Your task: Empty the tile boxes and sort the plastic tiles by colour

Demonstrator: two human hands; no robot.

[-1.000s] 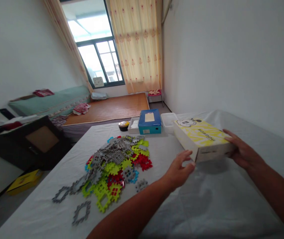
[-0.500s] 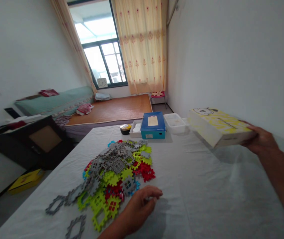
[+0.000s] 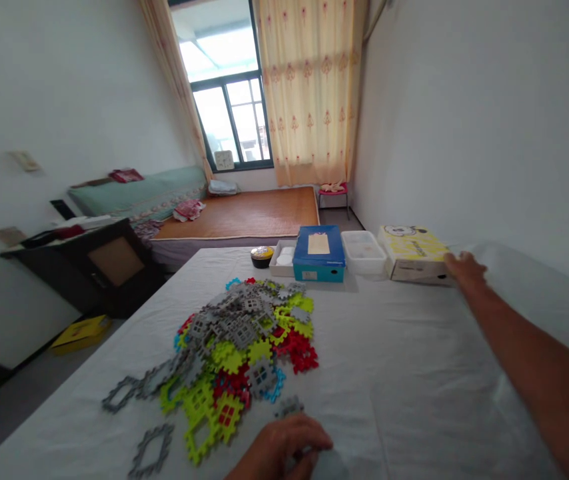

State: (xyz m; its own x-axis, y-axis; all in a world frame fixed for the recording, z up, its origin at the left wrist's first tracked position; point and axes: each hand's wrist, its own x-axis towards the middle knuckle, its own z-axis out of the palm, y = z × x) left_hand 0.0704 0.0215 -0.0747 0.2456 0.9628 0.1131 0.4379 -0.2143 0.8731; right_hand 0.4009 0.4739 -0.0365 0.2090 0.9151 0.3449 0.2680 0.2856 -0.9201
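My right hand (image 3: 467, 268) is at the right end of a yellow and white cardboard box (image 3: 413, 253) with a cartoon face on its lid, gripping that end. The box rests on the white-covered table beside a clear plastic tub (image 3: 364, 252). Low in the view, my left hand (image 3: 289, 445) is partly cut off by the frame. Its fingers are bent, with a gap between thumb and forefinger and nothing seen in them. Just beyond it lies a grey toothed piece (image 3: 289, 407). To its left spreads a heap of interlocking plastic building pieces (image 3: 239, 333) in grey, green, red and blue.
Along the table's far edge stand a blue shoebox (image 3: 319, 254), a small white box (image 3: 281, 260) with white items, and a round black-and-yellow tin (image 3: 262, 257). A dark cabinet (image 3: 114, 260) is at left, and a bed (image 3: 264, 210) lies beyond the table.
The yellow and white box has gone from tilted in the air to resting on the table beside the tub. The left hand has drawn nearer, uncovering a grey piece. The view has shifted left.
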